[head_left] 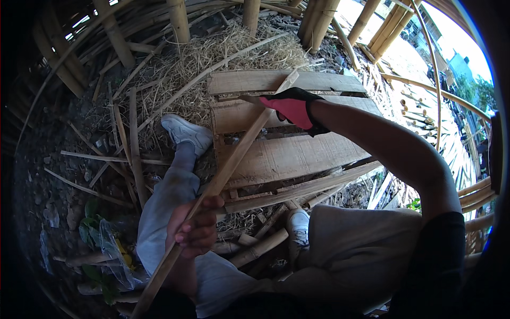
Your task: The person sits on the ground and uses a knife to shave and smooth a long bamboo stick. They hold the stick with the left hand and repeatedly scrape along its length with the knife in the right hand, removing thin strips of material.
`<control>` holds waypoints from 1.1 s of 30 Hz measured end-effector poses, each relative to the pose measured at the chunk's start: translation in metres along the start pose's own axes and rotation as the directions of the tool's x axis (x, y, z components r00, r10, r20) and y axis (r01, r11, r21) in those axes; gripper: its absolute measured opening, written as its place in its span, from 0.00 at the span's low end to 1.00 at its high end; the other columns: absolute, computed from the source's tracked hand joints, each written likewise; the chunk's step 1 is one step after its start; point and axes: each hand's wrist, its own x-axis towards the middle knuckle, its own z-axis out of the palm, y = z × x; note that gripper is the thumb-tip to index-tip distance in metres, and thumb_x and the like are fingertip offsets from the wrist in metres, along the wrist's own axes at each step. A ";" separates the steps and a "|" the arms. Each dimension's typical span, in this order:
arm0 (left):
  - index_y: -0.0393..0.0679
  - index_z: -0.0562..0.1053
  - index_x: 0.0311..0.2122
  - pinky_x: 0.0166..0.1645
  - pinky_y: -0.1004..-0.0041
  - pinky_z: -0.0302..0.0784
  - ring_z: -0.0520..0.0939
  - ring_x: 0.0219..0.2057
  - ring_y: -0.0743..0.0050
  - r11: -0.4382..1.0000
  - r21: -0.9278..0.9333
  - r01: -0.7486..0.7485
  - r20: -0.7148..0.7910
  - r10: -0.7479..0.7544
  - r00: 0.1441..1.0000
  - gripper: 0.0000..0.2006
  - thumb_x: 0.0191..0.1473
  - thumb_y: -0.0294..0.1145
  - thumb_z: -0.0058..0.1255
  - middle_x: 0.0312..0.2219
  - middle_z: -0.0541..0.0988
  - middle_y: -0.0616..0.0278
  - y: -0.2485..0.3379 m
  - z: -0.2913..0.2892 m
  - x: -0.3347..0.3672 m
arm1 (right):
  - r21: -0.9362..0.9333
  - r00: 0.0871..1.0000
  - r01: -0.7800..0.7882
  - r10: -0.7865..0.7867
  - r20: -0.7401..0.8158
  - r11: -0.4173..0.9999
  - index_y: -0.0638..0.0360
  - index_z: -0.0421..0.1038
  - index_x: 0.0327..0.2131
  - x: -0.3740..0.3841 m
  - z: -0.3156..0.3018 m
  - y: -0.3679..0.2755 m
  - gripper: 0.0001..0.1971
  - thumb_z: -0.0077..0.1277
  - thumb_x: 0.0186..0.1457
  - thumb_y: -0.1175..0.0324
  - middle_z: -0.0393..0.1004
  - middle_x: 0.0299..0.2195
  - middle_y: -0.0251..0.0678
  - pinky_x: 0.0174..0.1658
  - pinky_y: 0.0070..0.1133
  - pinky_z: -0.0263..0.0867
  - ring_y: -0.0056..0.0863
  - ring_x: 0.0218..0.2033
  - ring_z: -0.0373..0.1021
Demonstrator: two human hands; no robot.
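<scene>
A long, pale bamboo strip [234, 162] slants from the lower left up across a low slatted wooden platform [287, 154]. My bare left hand [194, 227] is closed around the strip's lower part, near my left leg. At the upper part, my right hand [294, 110], in a pink and black glove, is closed against the strip. From its fingers a short, thin, dark blade-like tool [251, 99] sticks out to the left across the strip. Its handle is hidden in the glove. Beyond the glove, the strip's far end rests over the top slats.
Dry shavings [239, 50] are heaped behind the platform. Loose bamboo sticks [135, 149] lie at the left, with a clear plastic bag [114, 250] nearer. Upright bamboo posts [178, 21] stand at the back. My shoes [186, 133] flank the platform, and cut bamboo pieces [417, 111] lie to the right.
</scene>
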 end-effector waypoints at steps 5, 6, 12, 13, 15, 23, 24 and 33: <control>0.41 0.60 0.43 0.09 0.80 0.69 0.77 0.10 0.72 0.999 -0.015 -0.052 -0.074 0.051 0.996 0.10 0.68 0.32 0.23 0.18 0.76 0.54 -0.004 0.005 -0.003 | -0.068 0.980 0.130 -0.118 0.163 0.989 0.59 0.76 0.42 -0.048 0.030 -0.014 0.30 0.52 0.57 0.37 0.75 0.31 0.35 0.37 0.25 0.66 0.23 0.31 0.70; 0.41 0.60 0.43 0.09 0.80 0.69 0.77 0.10 0.73 0.998 -0.023 -0.052 -0.083 0.050 0.995 0.10 0.68 0.32 0.23 0.18 0.76 0.54 -0.003 0.004 -0.003 | -0.048 0.970 0.169 -0.158 0.186 0.984 0.58 0.79 0.36 -0.038 0.026 -0.011 0.25 0.57 0.55 0.41 0.74 0.25 0.30 0.33 0.22 0.65 0.20 0.27 0.68; 0.41 0.60 0.43 0.09 0.81 0.69 0.77 0.10 0.74 0.999 -0.028 -0.046 -0.086 0.044 0.995 0.10 0.68 0.32 0.24 0.18 0.76 0.54 -0.003 0.003 0.004 | -0.141 0.986 0.165 -0.162 0.032 0.976 0.55 0.80 0.43 -0.041 0.044 0.000 0.29 0.51 0.56 0.37 0.78 0.30 0.34 0.38 0.23 0.67 0.24 0.31 0.73; 0.41 0.60 0.43 0.09 0.81 0.68 0.77 0.10 0.74 0.998 -0.027 -0.058 -0.098 0.055 0.994 0.09 0.68 0.32 0.24 0.18 0.75 0.54 -0.004 0.006 0.001 | -0.197 0.994 0.087 -0.074 0.075 0.977 0.55 0.80 0.40 -0.068 0.042 -0.019 0.29 0.50 0.56 0.36 0.78 0.31 0.34 0.38 0.25 0.66 0.22 0.31 0.73; 0.40 0.60 0.43 0.09 0.81 0.68 0.77 0.10 0.74 0.998 -0.009 -0.062 -0.093 0.061 0.994 0.09 0.68 0.31 0.24 0.18 0.75 0.54 -0.004 0.006 -0.001 | -0.036 0.991 0.127 -0.125 0.052 0.991 0.57 0.75 0.25 -0.030 0.031 -0.002 0.29 0.51 0.57 0.36 0.68 0.19 0.27 0.27 0.22 0.61 0.20 0.22 0.64; 0.40 0.60 0.43 0.09 0.83 0.68 0.76 0.10 0.76 0.998 -0.019 -0.056 -0.089 0.054 0.995 0.09 0.68 0.31 0.24 0.18 0.75 0.55 -0.006 0.007 -0.002 | -0.226 0.980 0.193 -0.175 0.099 0.955 0.53 0.82 0.37 -0.044 0.047 -0.011 0.31 0.44 0.58 0.34 0.81 0.32 0.34 0.41 0.26 0.69 0.23 0.34 0.75; 0.40 0.60 0.43 0.09 0.83 0.68 0.76 0.10 0.76 0.999 -0.016 -0.042 -0.085 0.041 0.996 0.10 0.68 0.31 0.24 0.18 0.75 0.55 -0.004 0.006 0.002 | -0.066 0.996 0.083 -0.081 0.039 0.994 0.54 0.81 0.35 -0.034 0.035 -0.016 0.30 0.45 0.58 0.35 0.81 0.31 0.33 0.43 0.25 0.68 0.20 0.34 0.74; 0.39 0.60 0.43 0.09 0.82 0.68 0.76 0.10 0.76 0.999 -0.042 -0.029 -0.076 0.026 0.997 0.10 0.68 0.32 0.24 0.18 0.75 0.56 -0.003 0.003 0.010 | -0.082 0.997 0.053 -0.057 -0.046 0.995 0.55 0.82 0.36 -0.034 0.037 -0.009 0.30 0.48 0.57 0.36 0.77 0.27 0.35 0.37 0.24 0.69 0.21 0.31 0.75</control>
